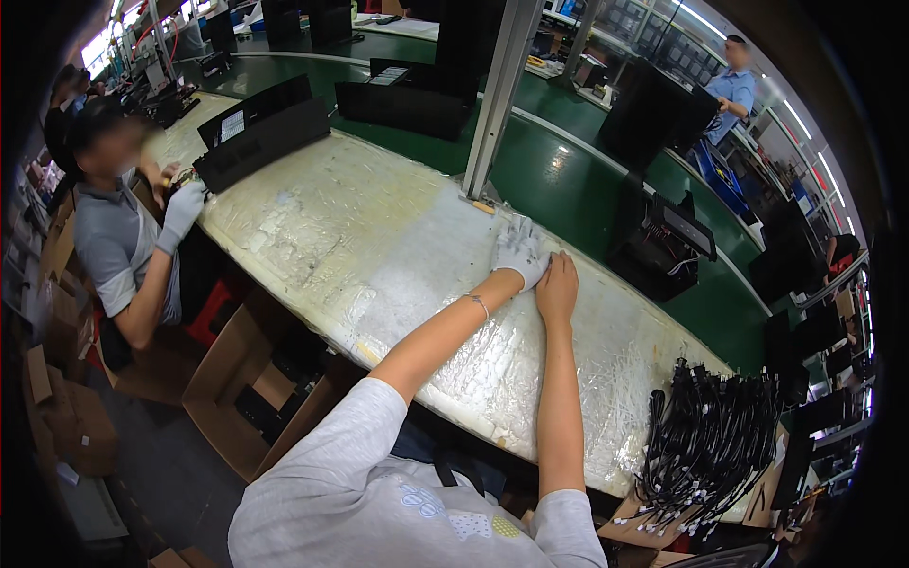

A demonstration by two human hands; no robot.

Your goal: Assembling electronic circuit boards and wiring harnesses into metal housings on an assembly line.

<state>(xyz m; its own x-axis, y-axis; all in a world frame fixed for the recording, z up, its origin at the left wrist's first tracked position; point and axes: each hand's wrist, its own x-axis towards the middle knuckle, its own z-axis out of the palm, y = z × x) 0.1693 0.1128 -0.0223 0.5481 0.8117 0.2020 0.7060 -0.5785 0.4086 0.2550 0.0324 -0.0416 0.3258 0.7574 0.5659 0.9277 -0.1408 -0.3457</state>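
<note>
Gloved left fingers (521, 233) spread, bare right fingers (562, 262) straight, both empty, on film-covered table (398, 246), green conveyor (547, 166) beyond

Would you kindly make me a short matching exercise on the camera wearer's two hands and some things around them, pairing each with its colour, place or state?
1. left hand
2. right hand
3. cables
4. cardboard box

A. brown and open at the top
B. bare, with no glove
C. black, heaped at the right end of the table
D. in a pale glove

Pairs: 1-D, 2-B, 3-C, 4-A
</note>
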